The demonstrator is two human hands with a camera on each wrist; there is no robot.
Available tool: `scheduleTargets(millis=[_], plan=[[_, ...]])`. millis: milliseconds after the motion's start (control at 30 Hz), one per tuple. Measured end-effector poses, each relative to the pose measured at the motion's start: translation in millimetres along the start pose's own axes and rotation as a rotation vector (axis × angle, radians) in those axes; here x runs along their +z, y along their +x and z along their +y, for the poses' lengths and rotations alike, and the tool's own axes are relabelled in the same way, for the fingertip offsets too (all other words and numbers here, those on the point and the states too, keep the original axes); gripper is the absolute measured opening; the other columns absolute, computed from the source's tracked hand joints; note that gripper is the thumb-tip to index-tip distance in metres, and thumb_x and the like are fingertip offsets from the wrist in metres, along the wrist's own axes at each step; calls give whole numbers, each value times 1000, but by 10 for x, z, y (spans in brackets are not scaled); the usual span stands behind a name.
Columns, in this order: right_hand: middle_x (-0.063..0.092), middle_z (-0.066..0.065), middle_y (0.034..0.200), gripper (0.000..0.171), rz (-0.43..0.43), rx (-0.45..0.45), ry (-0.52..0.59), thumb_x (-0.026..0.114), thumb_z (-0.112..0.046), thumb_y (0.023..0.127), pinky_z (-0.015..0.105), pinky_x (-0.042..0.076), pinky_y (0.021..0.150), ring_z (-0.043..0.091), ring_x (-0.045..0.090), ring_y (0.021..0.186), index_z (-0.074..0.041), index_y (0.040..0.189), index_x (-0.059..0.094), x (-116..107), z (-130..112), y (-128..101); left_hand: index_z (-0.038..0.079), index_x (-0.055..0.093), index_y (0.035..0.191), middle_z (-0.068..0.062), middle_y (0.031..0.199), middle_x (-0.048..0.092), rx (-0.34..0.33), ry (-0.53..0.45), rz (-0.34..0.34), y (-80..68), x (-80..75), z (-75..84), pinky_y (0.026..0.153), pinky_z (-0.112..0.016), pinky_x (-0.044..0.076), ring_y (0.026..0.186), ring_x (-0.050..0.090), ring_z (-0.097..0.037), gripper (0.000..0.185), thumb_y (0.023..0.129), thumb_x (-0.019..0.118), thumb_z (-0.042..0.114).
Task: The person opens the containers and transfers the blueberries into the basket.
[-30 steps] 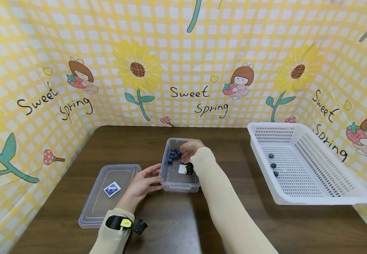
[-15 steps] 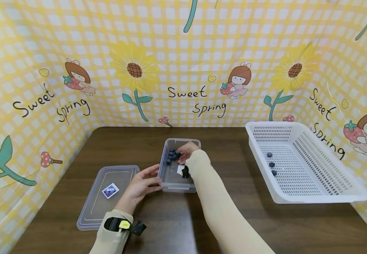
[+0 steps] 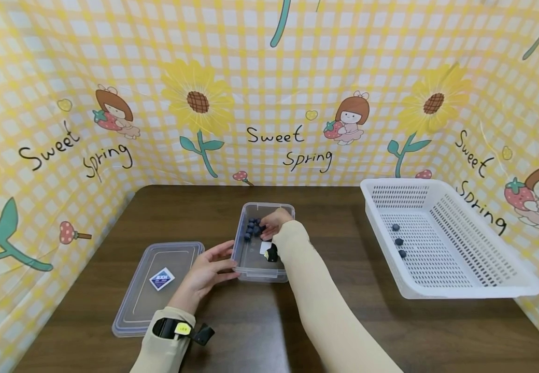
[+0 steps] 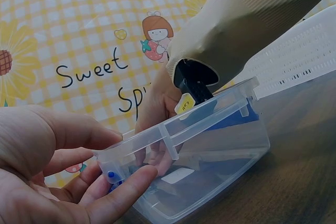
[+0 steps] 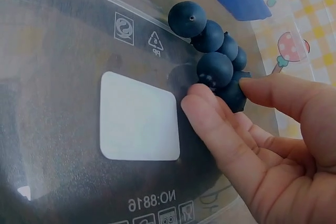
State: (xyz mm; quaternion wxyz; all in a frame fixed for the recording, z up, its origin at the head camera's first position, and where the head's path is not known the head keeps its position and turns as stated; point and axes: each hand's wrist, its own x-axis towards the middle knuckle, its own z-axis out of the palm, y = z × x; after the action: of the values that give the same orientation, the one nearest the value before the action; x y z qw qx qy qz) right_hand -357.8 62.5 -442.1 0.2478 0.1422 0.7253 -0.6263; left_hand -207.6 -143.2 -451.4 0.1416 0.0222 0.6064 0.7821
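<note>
A clear plastic food box (image 3: 253, 259) stands mid-table with several blueberries (image 3: 252, 228) along its left side. My left hand (image 3: 209, 269) grips the near-left corner; in the left wrist view its fingers (image 4: 123, 195) lie on both sides of the wall. Inside the box is my right hand (image 3: 275, 223). The right wrist view has its thumb (image 5: 273, 90) against one blueberry (image 5: 232, 94) at the end of the cluster, with the other fingers across from it, pinching it. Those fingers partly hide that berry. A white label (image 5: 139, 119) shows at the box floor.
The box's lid (image 3: 143, 305) lies flat on the table at the left, bearing a blue-and-white sticker (image 3: 162, 279). On the right stands a white perforated basket (image 3: 391, 259) with three blueberries (image 3: 398, 242) in it. A patterned cloth (image 3: 274, 77) encloses the table.
The right hand has moved slightly left inside the box, up to the blueberries, and its fingers have closed in on one. The left hand keeps its hold on the box.
</note>
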Motion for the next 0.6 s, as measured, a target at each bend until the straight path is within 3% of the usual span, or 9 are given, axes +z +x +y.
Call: scheduleTargets(millis=[233,600], plan=[[62,20,70,7,-25,-28,6,61,6,87,33,61,58,25,65,54,9,88,55,33,-46,-122,-9,38,147,-19,121,51,-7,-5,12,6,-2,8,78,-41,60,81,67,-20,62,89,57,-16],[62,19,78,9,-92,-35,-18,59,6,89,35,61,70,23,65,60,10,95,55,37,-176,-272,-9,37,147,-21,124,48,-16,-3,9,9,-11,11,79,-42,60,80,67,-21,62,89,57,-16]])
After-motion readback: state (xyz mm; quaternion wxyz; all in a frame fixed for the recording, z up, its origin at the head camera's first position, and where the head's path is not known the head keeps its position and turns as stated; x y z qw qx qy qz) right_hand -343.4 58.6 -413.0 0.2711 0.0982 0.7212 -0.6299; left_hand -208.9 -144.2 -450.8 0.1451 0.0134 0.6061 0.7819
